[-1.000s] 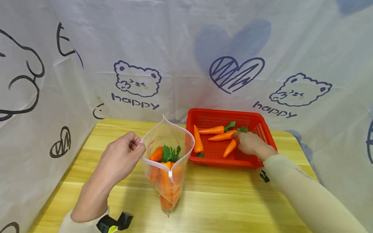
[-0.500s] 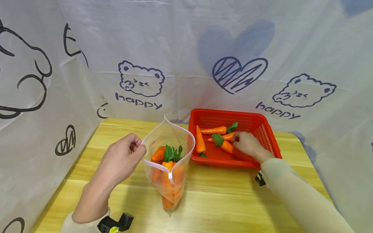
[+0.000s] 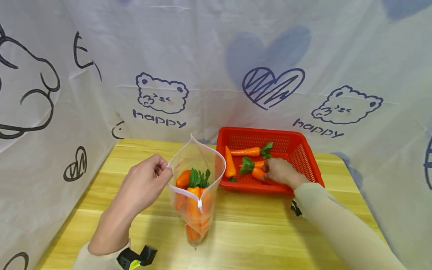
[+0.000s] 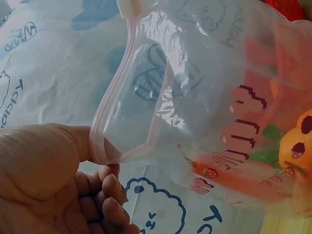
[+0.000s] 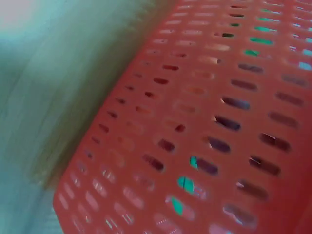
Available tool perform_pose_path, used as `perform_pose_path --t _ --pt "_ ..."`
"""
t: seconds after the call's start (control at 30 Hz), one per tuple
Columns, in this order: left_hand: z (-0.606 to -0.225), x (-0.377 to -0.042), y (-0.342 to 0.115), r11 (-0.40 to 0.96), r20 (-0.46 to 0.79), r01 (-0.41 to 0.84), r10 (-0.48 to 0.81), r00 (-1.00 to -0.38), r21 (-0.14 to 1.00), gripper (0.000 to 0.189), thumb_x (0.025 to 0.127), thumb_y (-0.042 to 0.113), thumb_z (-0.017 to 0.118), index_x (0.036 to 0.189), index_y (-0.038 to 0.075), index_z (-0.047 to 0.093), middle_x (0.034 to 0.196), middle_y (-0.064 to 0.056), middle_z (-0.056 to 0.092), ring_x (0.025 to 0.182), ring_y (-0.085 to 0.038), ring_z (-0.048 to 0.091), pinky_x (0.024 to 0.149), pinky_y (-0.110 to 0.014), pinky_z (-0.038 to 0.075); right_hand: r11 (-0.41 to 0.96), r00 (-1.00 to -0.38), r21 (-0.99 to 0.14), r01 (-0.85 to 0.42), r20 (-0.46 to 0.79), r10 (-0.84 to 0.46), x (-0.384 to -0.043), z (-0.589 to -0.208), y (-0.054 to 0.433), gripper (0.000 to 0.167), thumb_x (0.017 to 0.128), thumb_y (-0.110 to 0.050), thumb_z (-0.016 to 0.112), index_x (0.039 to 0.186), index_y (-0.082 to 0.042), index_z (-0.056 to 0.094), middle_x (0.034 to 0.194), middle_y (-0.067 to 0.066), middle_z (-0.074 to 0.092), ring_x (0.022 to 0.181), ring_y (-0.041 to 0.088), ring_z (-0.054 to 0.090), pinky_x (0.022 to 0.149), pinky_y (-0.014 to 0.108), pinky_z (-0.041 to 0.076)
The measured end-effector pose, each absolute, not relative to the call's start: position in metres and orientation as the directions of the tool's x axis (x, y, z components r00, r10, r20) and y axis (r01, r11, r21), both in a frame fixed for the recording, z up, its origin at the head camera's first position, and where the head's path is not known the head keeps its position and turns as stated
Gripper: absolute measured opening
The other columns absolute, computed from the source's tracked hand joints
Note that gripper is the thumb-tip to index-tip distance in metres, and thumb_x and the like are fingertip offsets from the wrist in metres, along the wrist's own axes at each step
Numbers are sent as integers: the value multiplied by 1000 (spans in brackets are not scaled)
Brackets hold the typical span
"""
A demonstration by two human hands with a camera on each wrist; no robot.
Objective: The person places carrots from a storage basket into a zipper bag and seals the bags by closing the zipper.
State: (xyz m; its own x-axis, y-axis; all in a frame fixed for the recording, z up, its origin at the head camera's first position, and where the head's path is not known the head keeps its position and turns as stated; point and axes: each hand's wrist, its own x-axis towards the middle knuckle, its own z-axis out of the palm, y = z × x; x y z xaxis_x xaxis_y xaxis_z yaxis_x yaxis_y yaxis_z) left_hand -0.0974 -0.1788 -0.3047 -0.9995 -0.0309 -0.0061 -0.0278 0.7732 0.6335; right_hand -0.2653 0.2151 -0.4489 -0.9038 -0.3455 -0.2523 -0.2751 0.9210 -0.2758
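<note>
My left hand (image 3: 145,185) pinches the pale pink rim of a clear zip bag (image 3: 213,165), its mouth spread wide. In the left wrist view, thumb and forefinger grip the bag's zip edge (image 4: 113,156). Several toy-like orange carrots (image 3: 194,192) with green leaves stand inside the bag. To the right, my right hand (image 3: 282,171) reaches into a red plastic basket (image 3: 263,131) and grips an orange carrot (image 3: 258,174), whose leafy top (image 3: 247,165) points left. The right wrist view holds only the basket's slotted wall (image 5: 204,112); the hand is hidden there.
Other carrots lie in the basket: one upright along the left side (image 3: 230,165), one across the back (image 3: 248,152), one partly behind the held carrot. Both bag and basket stand on a wood-grain table (image 3: 249,236). A printed cloth (image 3: 216,67) hangs behind and at the left.
A second ago my right hand was on a carrot with its tip toward the front; the carrot is now turned, leaves to the left. My left hand keeps its grip on the bag.
</note>
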Motion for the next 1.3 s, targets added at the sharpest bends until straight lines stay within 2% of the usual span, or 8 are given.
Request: perform_pose_path --t 0.27,0.37,0.6,0.73,0.83,0.93,1.1,1.3 --pt "-306 -99 -174 775 -5 -13 -13 -1000 632 17 100 27 54 98 13 62 81 -3 58 70 -22 51 62 -35 39 937 -910 -186 -294 -247 -334 -260 -457 203 26 86 -31 82 79 -12 67 73 2 61 70 23 57 65 41 50" --pt "-306 -99 -172 772 -5 -14 -15 -1000 635 17 100 28 54 98 13 62 81 -3 58 69 -22 51 61 -35 38 932 -909 -172 -319 -221 -352 -257 -458 201 29 86 -33 82 76 -12 63 71 3 57 68 23 54 64 40 48" --pt "-307 -100 -169 765 -14 -13 -5 -1000 644 16 100 27 54 98 13 62 80 -3 57 66 -21 49 59 -35 37 940 -909 -124 -318 -240 -340 -256 -460 203 37 86 -38 81 94 -5 66 88 9 66 81 29 63 81 50 55" --pt "-307 -101 -168 767 -13 -10 -1 -1000 642 16 99 27 54 98 13 61 80 -3 57 67 -21 49 60 -35 37 945 -921 -112 -306 -215 -324 -259 -458 209 52 85 -40 79 115 0 64 105 16 71 99 39 67 93 59 53" --pt "-307 -102 -168 769 -13 -8 0 -1000 639 16 100 27 54 98 13 61 80 -3 57 68 -21 49 60 -35 37 947 -933 -94 -308 -167 -320 -260 -448 213 61 86 -39 79 126 2 61 116 20 72 112 44 64 99 63 49" --pt "-307 -102 -169 771 -11 -7 -1 -1000 637 16 100 27 53 98 13 61 80 -3 57 68 -22 50 60 -35 37 949 -941 -73 -305 -130 -312 -259 -432 216 58 87 -39 80 125 1 62 118 19 72 115 43 61 101 61 47" --pt "-307 -101 -172 773 -13 -13 -6 -1000 635 18 101 29 53 99 14 61 78 -3 55 67 -22 49 60 -35 37 949 -946 -38 -311 -83 -314 -251 -408 218 57 86 -40 79 120 2 62 115 19 72 109 41 61 96 58 48" --pt "-308 -100 -172 776 -15 -17 -10 -1000 630 20 102 32 53 100 14 61 78 -3 56 67 -22 49 60 -35 36 954 -952 -17 -299 -57 -300 -234 -393 216 57 85 -42 77 117 3 61 114 21 72 108 42 61 98 58 47"
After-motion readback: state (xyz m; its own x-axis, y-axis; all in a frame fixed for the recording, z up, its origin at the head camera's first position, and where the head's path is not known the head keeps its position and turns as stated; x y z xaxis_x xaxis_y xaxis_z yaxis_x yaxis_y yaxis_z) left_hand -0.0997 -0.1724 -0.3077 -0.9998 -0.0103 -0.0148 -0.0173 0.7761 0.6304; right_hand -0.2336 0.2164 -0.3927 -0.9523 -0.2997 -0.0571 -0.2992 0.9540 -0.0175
